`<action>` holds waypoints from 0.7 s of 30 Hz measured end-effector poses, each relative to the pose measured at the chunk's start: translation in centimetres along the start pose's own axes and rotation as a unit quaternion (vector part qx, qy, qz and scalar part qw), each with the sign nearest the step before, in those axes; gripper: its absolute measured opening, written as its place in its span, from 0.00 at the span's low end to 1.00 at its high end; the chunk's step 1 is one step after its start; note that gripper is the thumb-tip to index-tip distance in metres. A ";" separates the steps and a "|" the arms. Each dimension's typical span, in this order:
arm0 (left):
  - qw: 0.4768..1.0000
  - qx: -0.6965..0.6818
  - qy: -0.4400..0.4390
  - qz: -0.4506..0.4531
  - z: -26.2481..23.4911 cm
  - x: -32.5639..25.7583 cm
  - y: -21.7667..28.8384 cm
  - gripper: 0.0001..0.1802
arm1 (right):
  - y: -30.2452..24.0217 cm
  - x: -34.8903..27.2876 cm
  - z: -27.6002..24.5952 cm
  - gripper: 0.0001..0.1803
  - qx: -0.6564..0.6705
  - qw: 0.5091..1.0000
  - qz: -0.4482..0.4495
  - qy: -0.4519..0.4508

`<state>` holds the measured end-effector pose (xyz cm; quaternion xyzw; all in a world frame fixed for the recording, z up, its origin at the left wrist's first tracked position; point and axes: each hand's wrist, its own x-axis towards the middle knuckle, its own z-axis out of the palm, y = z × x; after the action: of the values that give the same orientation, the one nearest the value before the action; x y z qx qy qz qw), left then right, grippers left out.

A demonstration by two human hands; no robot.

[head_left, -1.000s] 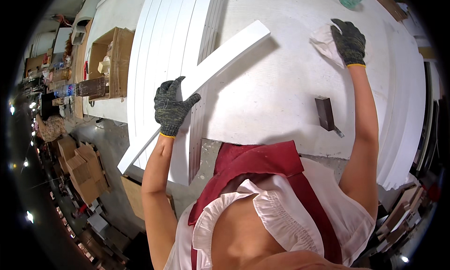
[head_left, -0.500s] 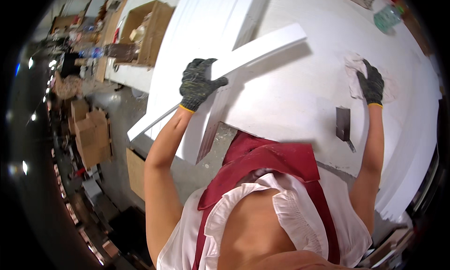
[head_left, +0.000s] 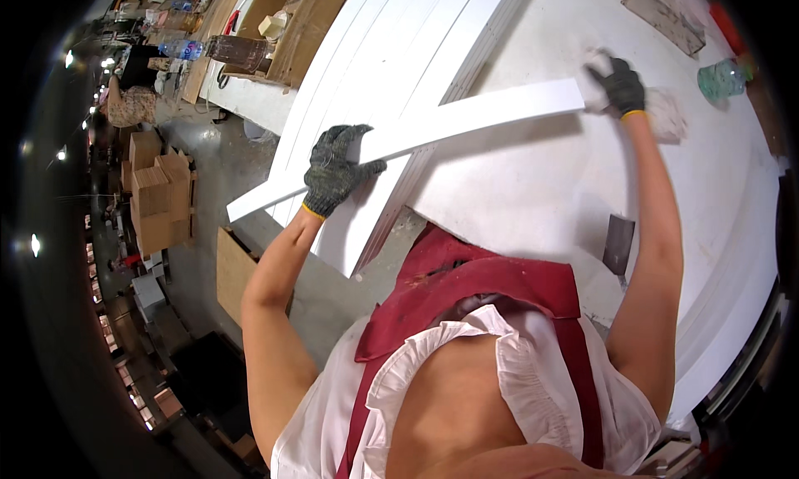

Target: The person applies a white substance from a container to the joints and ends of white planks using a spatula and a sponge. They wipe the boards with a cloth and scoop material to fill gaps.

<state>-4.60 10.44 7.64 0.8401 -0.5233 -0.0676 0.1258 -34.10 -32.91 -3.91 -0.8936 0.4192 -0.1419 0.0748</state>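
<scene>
My left hand (head_left: 334, 167), in a dark knitted glove with a yellow cuff edge, grips a long white strip (head_left: 483, 117) near its middle. The strip slants up to the right above a stack of white panels (head_left: 374, 59), its near end past the stack's left edge. At the strip's far right end is my right hand (head_left: 620, 86), gloved the same way, its fingers closed on a pale cloth (head_left: 594, 71), which is blurred. More pale cloth (head_left: 666, 117) shows on the other side of that hand. Whether the cloth touches the strip I cannot tell.
On the white tabletop (head_left: 516, 188), a dark flat block (head_left: 617, 244) lies near my right forearm. A green-tinted plastic bottle (head_left: 722, 79) and a grey-white block (head_left: 663, 17) are at the far right. An open wooden box (head_left: 312, 29) stands beyond the panels; cardboard boxes (head_left: 162, 196) are left.
My right hand has moved up and left with the cloth, to the strip's end. The strip has turned slightly flatter and shifted right at its far end. My left hand keeps its grip.
</scene>
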 end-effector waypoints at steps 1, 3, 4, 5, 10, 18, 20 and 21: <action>1.000 -0.001 0.009 -0.002 -0.2 -0.3 0.0 0.35 | -3.1 -0.5 1.0 0.29 -0.062 0.997 -0.037 -0.018; 1.000 -0.003 0.022 -0.003 -0.4 -0.8 -0.4 0.35 | -6.7 -3.4 2.7 0.22 0.086 0.973 -0.197 -0.085; 0.999 -0.015 0.031 -0.010 -0.5 -1.1 -0.8 0.35 | -8.7 -6.1 2.2 0.21 0.116 0.955 -0.261 -0.083; 0.999 -0.023 0.034 -0.021 -0.5 -1.3 -1.1 0.35 | -10.6 -8.7 1.5 0.20 0.142 0.932 -0.323 -0.082; 0.997 -0.051 0.029 -0.059 -0.2 -0.7 -2.1 0.34 | -10.3 -9.9 -5.0 0.22 0.228 0.850 -0.267 -0.392; 0.997 -0.044 0.036 -0.052 -0.1 -1.1 -3.2 0.33 | -9.8 8.5 -17.1 0.25 0.663 0.710 -0.141 -0.191; 0.998 -0.042 0.031 -0.042 -0.3 -1.3 -2.6 0.32 | -10.2 14.8 -16.8 0.23 0.751 0.599 -0.222 -0.167; 0.998 -0.042 0.037 -0.041 -0.4 -1.8 -2.1 0.32 | -9.6 19.0 -15.4 0.22 0.746 0.611 -0.239 -0.114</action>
<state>-3.49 12.94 7.44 0.8570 -0.4798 -0.0634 0.1772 -20.46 -41.69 16.77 -0.6070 -0.0718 -0.3153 0.7259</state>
